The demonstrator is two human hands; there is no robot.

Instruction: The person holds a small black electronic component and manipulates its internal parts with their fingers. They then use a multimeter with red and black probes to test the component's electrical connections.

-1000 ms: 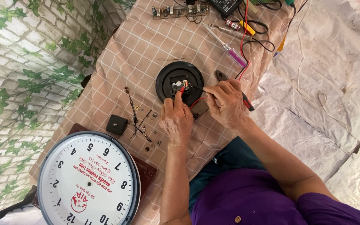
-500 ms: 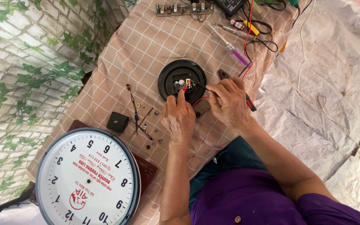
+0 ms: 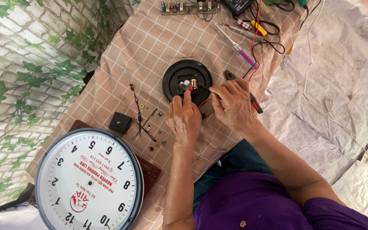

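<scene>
Black and round, one disc-shaped part [image 3: 187, 81] lies on the middle of the tabletop [image 3: 150, 47], with a small mechanism and metal contacts showing in its centre. Left hand [image 3: 185, 119] rests at the disc's near edge, its forefinger stretched onto the mechanism and the other fingers curled under. Right hand [image 3: 234, 104] sits just right of the disc, closed around a thin black probe [image 3: 203, 87] whose tip meets the contacts; a red wire [image 3: 255, 38] runs from there toward the far edge. One purple-handled screwdriver [image 3: 240, 47] lies far right of the disc. Left of the hands are one small black square box [image 3: 120, 122], loose clock hands [image 3: 139, 113] and several tiny screws, too small to count. Near and left, one white round clock face [image 3: 88, 181] with a dark rim rests on a dark red board [image 3: 150, 170]. One circuit board [image 3: 188, 7] lies at the far edge. A pink cloth with a white check covers the tabletop; a brick-pattern sheet with green ivy leaves [image 3: 26, 72] hangs to the left, and pale crinkled sheeting [image 3: 341, 85] spreads on the right.
</scene>
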